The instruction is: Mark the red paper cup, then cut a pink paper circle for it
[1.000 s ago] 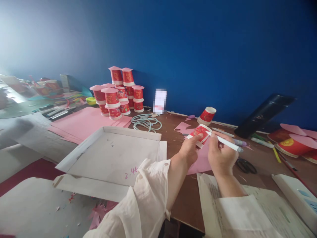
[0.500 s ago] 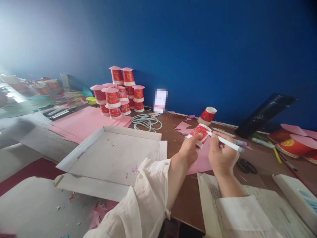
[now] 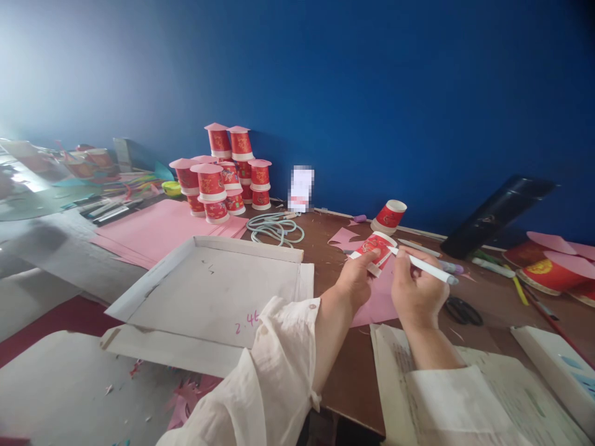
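A red paper cup [image 3: 370,244] with a white rim and a printed pattern is tilted in my left hand [image 3: 356,280], whose thumb lies across its side. My right hand [image 3: 421,291] is wrapped round a white marker pen [image 3: 430,270]. The pen's tip meets or nearly meets the cup's side; whether it touches I cannot tell. Beneath the hands lies pink paper [image 3: 379,303]. Just behind the held cup, another red paper cup [image 3: 389,217] stands tilted. Black-handled scissors [image 3: 465,311] lie right of my right hand.
Stacked red cups with pink paper tops [image 3: 214,183] stand at the wall, near a coiled cable [image 3: 276,229] and a phone [image 3: 301,189]. A shallow cardboard box [image 3: 223,291] lies left of my arm. A black bottle [image 3: 497,217] leans at right, beside more red cups [image 3: 548,274].
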The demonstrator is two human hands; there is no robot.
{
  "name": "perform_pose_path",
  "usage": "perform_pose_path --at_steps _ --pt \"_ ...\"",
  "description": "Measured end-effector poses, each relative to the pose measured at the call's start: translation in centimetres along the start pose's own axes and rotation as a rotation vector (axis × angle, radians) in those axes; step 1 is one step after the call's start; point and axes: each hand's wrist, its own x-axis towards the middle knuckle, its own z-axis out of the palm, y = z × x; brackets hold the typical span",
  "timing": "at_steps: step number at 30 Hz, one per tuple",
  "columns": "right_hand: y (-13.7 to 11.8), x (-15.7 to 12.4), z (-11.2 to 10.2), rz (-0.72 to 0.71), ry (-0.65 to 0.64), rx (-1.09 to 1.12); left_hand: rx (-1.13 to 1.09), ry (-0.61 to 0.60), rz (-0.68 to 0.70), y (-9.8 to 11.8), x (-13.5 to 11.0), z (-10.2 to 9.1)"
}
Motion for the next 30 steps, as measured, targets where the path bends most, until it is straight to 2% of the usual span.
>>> perform_pose_path --at_steps 18,30 --pt "0.02 -0.10 0.02 -0.018 0.009 0.005 0.088 0.032 -0.007 -0.17 0.16 -0.17" --pt "-0.13 -0.08 -0.01 -0.020 -0.007 -0.009 0.047 0.007 -0.005 -0.12 0.10 -0.16"
